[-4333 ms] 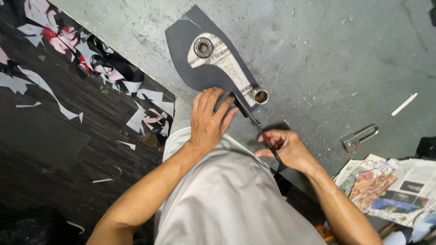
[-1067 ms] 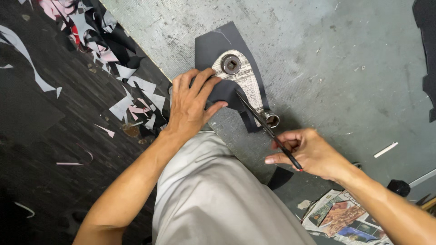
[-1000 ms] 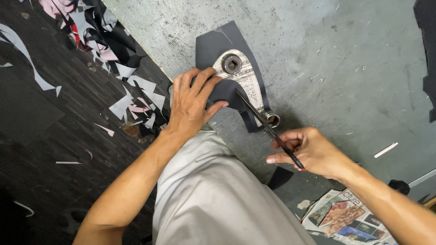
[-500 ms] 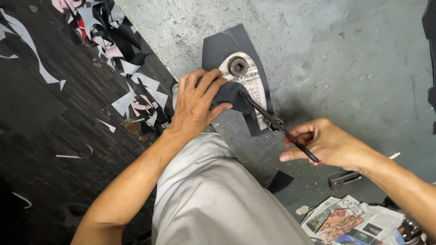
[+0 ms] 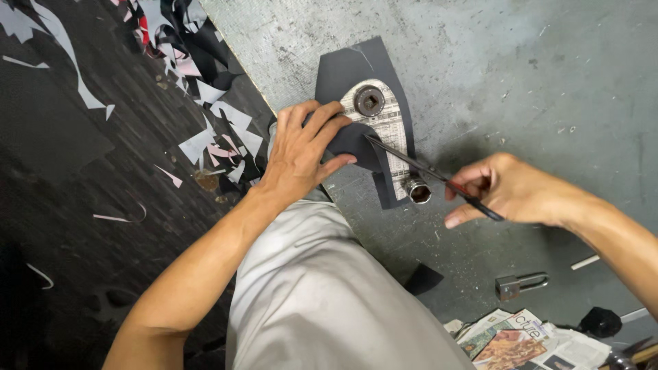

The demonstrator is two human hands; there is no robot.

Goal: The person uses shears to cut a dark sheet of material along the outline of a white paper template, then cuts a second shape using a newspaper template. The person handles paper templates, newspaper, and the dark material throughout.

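A grey concrete floor [image 5: 548,75] fills the upper right of the view, and beside it on the left lies a dark surface [image 5: 75,205] strewn with paper and sheet offcuts [image 5: 212,130]. The person's grey-trousered leg [image 5: 322,294] runs up the middle towards the work. On the concrete lies a dark sheet [image 5: 356,68] cut to a rough tapering outline, and on it a newsprint pattern piece [image 5: 394,127], held down by a round metal socket [image 5: 369,101] at the top and a hexagonal one [image 5: 417,191] at the bottom (both stand upright on the paper). The left hand [image 5: 301,154] is spread flat, fingers pressing on the sheet's left edge. The right hand [image 5: 510,188] is curled around the handles of scissors [image 5: 418,166], whose blades reach in to the sheet beside the left fingertips. Lower right lie folded newspapers [image 5: 521,339], a small metal padlock [image 5: 521,283] and a dark scrap [image 5: 421,277].
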